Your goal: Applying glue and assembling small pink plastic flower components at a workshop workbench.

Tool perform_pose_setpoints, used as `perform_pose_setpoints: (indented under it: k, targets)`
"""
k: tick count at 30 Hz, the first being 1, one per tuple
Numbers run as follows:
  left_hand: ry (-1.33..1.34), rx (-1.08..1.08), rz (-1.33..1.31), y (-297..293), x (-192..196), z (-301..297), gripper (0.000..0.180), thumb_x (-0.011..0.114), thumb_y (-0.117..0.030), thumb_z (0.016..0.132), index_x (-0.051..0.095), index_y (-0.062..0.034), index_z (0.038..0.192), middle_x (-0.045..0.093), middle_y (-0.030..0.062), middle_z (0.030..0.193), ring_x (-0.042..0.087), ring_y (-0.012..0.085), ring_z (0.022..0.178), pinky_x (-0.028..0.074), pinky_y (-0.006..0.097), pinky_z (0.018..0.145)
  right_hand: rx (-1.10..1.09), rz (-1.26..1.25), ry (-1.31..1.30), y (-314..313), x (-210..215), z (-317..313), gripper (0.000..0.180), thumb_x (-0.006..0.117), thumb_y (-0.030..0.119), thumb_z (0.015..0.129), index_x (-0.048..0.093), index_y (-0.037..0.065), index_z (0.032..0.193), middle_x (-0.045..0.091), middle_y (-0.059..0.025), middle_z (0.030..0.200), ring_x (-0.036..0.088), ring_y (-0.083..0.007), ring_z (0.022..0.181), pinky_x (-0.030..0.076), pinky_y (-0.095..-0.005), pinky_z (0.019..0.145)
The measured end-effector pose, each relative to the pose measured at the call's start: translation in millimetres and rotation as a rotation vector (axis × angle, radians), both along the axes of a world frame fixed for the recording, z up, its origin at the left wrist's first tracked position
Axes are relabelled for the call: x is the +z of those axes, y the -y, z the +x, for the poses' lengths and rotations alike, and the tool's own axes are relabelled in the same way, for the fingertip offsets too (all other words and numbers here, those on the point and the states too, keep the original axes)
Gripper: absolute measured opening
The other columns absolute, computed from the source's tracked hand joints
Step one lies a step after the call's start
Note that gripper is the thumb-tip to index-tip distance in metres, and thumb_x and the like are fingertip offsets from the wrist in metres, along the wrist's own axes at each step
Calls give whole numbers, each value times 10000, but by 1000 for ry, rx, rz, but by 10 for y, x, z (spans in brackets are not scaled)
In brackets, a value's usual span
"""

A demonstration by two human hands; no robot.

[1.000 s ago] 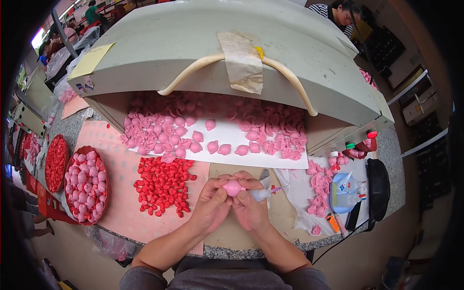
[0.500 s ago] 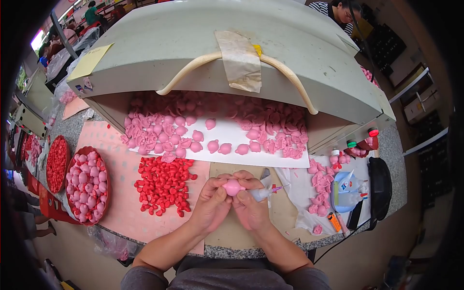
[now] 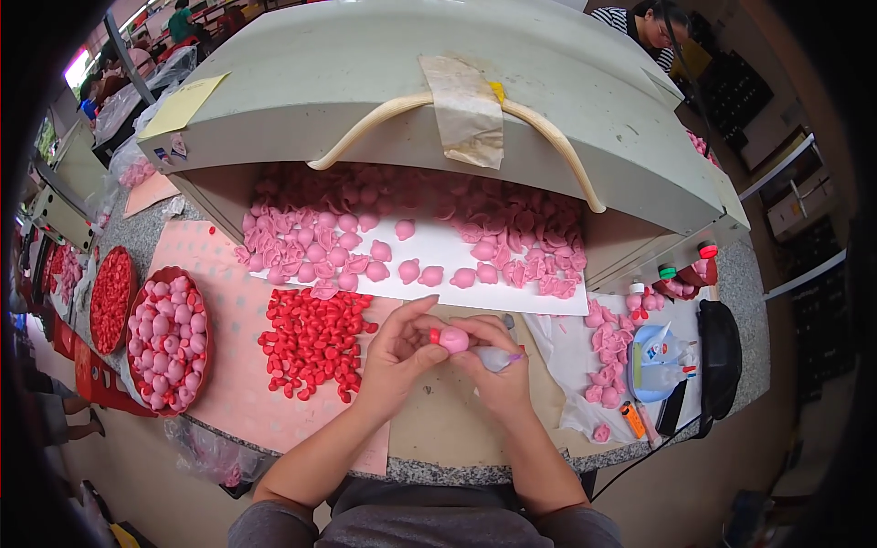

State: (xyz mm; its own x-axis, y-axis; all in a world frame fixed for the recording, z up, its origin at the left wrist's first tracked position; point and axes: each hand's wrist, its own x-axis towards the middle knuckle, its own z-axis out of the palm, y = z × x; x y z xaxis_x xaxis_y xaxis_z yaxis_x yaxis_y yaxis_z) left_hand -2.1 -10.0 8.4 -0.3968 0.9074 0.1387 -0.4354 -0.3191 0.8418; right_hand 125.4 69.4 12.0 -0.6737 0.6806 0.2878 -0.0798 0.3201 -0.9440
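A small round pink piece point(image 3: 454, 341) with a red bit point(image 3: 435, 336) at its left side sits between my two hands, in front of my body. The thumb and fingers of my left hand point(image 3: 402, 354) close on it from the left. My right hand point(image 3: 498, 376) is curled round a translucent squeeze bottle point(image 3: 496, 357) with a purple tip, and its fingertips reach the pink piece. Left of my hands lies a heap of glossy red pieces point(image 3: 315, 342) on pink paper. Several pink round pieces point(image 3: 432, 275) stand on white paper beyond my hands.
A grey metal hood point(image 3: 365, 82) with a taped curved tube arches over piled pink pieces. Red baskets point(image 3: 206, 352) with pink and red pieces stand at the left. Right are a blue dish point(image 3: 635, 365), an orange lighter point(image 3: 632, 419) and a black case point(image 3: 718, 356). A person point(image 3: 650, 32) sits beyond.
The pink piece has turned and moved slightly right and up, and a red bit now shows at its left. My left fingers have spread, and the bottle has shifted in my right hand.
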Motion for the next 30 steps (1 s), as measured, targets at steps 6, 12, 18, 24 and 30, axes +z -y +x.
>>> perform_pose_setpoints:
  k: [6,12,18,24,30]
  targets:
    - [-151,60,-5,17,-116,-45,297,657,-16,790,585,-15,1077,523,80,1095,509,149,1032,422,278,880,24,-507,-104,36,32,-5,386,640,70,814,508,-17,1167,593,-76,1021,562,-132,917,463,-268,819]
    - [-291,17,-36,62,-24,-83,284,649,-39,803,583,-18,1078,509,82,1103,492,161,1058,378,293,926,3,-420,-106,72,-21,14,370,633,98,820,508,-31,1143,587,-97,1020,580,-141,859,501,-273,740]
    - [-271,-42,-38,62,0,-106,277,635,-16,811,566,-24,1078,471,78,1111,454,171,1100,359,319,944,-1,-447,-142,97,-76,10,336,633,59,815,535,-21,1126,546,-75,1032,577,-121,798,485,-234,690]
    - [-267,-49,-61,75,-9,-121,267,639,-25,811,569,-31,1069,470,75,1113,433,190,1141,344,339,969,-15,-429,-159,109,-90,-16,344,636,80,818,528,-25,1127,532,-80,1026,578,-128,785,492,-239,665]
    - [-242,-49,-68,66,-4,-108,261,640,-32,813,571,-32,1065,471,71,1109,428,197,1151,341,343,974,-26,-430,-169,115,-90,-20,337,634,80,822,528,-25,1125,528,-81,1035,577,-128,799,495,-240,666]
